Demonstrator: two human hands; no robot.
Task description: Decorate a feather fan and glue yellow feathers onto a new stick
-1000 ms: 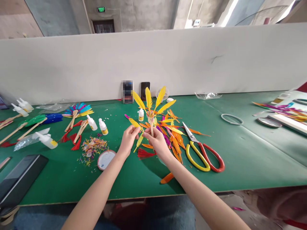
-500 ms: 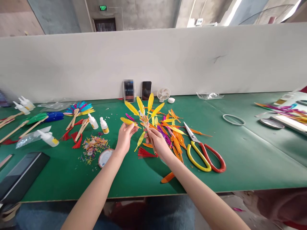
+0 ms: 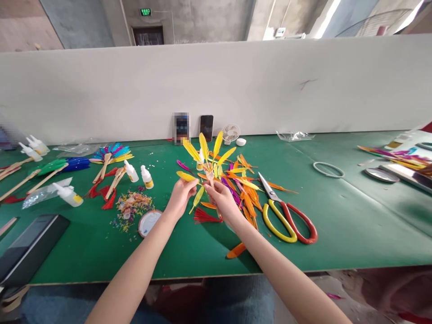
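My right hand [image 3: 221,200] is closed round the wooden handle of a feather fan [image 3: 209,173], whose yellow feathers spread upward. Close beside it on the left, my left hand [image 3: 182,195] pinches a single yellow feather [image 3: 186,176] that points left. Below the hands a red tassel [image 3: 205,216] lies on the green table. Loose orange, purple and yellow feathers [image 3: 250,200] are heaped to the right of my right hand. A small white bottle [image 3: 200,161] stands behind the fan, partly hidden by it.
Large scissors [image 3: 278,202] lie right of the feathers, blades open. Leftward are glue bottles [image 3: 147,177], colourful scraps [image 3: 133,204], a round lid [image 3: 148,223], finished fans [image 3: 107,157] and a black case [image 3: 32,247]. Phones [image 3: 206,128] and a small fan [image 3: 231,132] stand along the white partition [image 3: 135,90].
The feather fan has moved slightly right and is held more upright. My left hand, with its yellow feather, has shifted a little to the right and down, nearer my right hand.
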